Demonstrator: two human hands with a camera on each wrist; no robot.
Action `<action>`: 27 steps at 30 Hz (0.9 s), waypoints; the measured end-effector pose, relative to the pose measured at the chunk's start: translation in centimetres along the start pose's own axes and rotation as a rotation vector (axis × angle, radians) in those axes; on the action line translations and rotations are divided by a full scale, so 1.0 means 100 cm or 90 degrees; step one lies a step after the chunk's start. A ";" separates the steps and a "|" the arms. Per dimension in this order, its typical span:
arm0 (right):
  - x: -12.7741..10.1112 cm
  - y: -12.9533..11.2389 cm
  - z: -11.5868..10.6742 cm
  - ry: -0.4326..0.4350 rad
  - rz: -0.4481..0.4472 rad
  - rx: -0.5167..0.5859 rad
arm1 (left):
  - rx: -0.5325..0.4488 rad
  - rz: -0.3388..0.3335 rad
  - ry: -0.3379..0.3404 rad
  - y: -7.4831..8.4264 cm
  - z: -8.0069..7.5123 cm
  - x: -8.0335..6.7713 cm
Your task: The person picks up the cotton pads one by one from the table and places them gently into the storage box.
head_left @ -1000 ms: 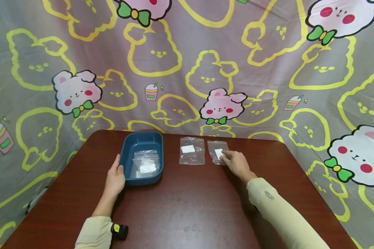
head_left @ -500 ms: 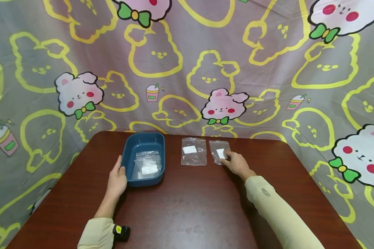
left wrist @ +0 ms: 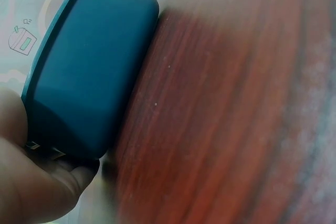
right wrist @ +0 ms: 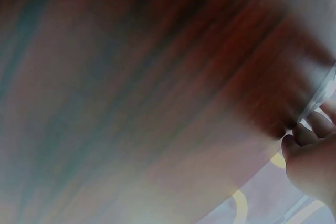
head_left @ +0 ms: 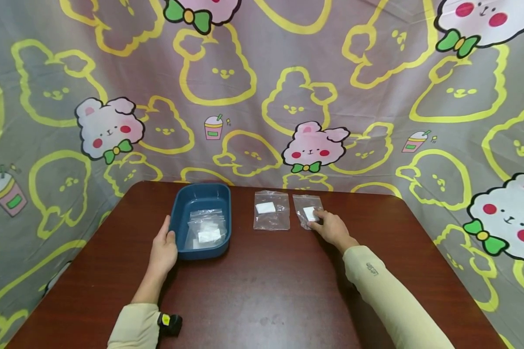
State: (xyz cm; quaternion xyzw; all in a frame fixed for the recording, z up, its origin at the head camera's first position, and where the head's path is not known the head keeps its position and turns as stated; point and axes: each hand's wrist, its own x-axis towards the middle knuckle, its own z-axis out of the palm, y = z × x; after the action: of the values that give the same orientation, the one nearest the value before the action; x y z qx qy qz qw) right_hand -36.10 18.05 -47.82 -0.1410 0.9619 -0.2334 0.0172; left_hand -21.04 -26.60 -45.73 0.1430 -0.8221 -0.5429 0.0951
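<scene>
A blue tray point(head_left: 181, 213) stands left of centre on the brown table point(head_left: 266, 291) and holds several clear bags with white inserts point(head_left: 205, 232). My left hand point(head_left: 163, 248) holds the tray's near left side, thumb on the rim; the left wrist view shows the hand point(left wrist: 37, 182) wrapped round the tray's point(left wrist: 89, 72) corner. Two small clear bags lie flat to the tray's right: one point(head_left: 270, 216) with nothing touching it, the other point(head_left: 307, 215) under my right hand's point(head_left: 329, 228) fingertips at its right edge. The right wrist view is blurred, with fingertips point(right wrist: 302, 137) beside clear plastic.
A cartoon-printed cloth point(head_left: 262, 97) hangs behind and around the table. Bare tabletop stretches between my arms up to the near edge. A small black and yellow device point(head_left: 169, 324) sits at my left cuff.
My right fingertips have slid slightly further onto the right-hand bag. The left hand stays on the tray.
</scene>
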 end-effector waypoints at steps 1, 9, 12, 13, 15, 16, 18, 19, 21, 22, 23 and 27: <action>0.000 0.000 0.000 0.000 0.001 0.000 | -0.001 -0.001 -0.001 0.000 0.000 0.000; -0.002 -0.001 0.001 0.014 -0.005 -0.012 | -0.007 0.000 -0.002 -0.002 0.000 0.000; -0.003 -0.001 0.002 0.019 0.000 -0.010 | -0.010 0.002 0.001 -0.002 0.001 0.000; -0.003 -0.001 0.002 0.021 -0.001 -0.013 | -0.011 0.002 0.001 -0.002 0.001 0.000; -0.004 -0.002 0.001 0.030 -0.002 -0.018 | -0.012 0.004 0.002 -0.002 0.001 -0.001; -0.004 -0.002 0.001 0.035 -0.002 -0.021 | -0.013 0.004 0.003 -0.002 0.001 0.000; -0.004 -0.002 0.002 0.048 -0.004 -0.025 | -0.014 0.004 0.003 -0.002 0.001 -0.001; -0.004 -0.002 0.002 0.055 -0.005 -0.028 | -0.014 0.004 0.002 -0.001 0.001 -0.001; -0.005 -0.002 0.002 0.068 -0.005 -0.028 | -0.014 0.002 0.001 -0.001 0.001 -0.001; -0.005 -0.002 0.002 0.075 -0.007 -0.028 | -0.014 0.003 0.001 -0.001 0.001 -0.001; -0.006 -0.002 0.002 0.082 -0.007 -0.029 | -0.014 0.003 0.001 -0.001 0.000 -0.001; -0.008 -0.003 0.002 0.104 -0.010 -0.031 | -0.019 -0.001 -0.003 -0.001 0.000 -0.002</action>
State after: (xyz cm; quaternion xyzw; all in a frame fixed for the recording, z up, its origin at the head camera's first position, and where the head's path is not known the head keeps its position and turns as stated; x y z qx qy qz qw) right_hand -35.26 17.89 -47.87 -0.1297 0.9644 -0.2207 -0.0666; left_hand -20.85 -26.54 -45.79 0.1410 -0.8140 -0.5555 0.0949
